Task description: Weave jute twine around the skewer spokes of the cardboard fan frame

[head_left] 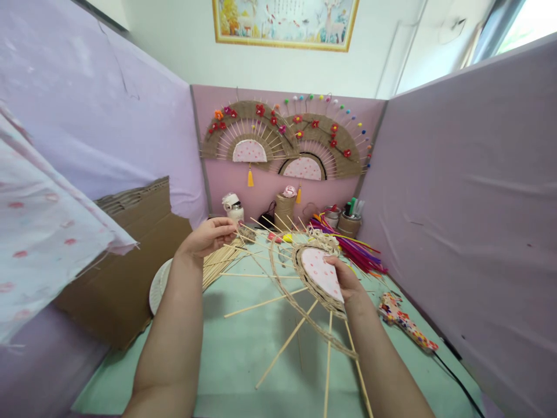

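The half-made fan, a pink dotted half-disc [319, 270] with thin bamboo spokes [265, 303], sits over the green bench [243, 354]. The right hand [348, 280] grip clasps its hub. The left hand [212, 237] grip pinches a spoke tip. The hub band is woven and one outer jute twine row [285, 290] is laid; the spokes are otherwise bare.
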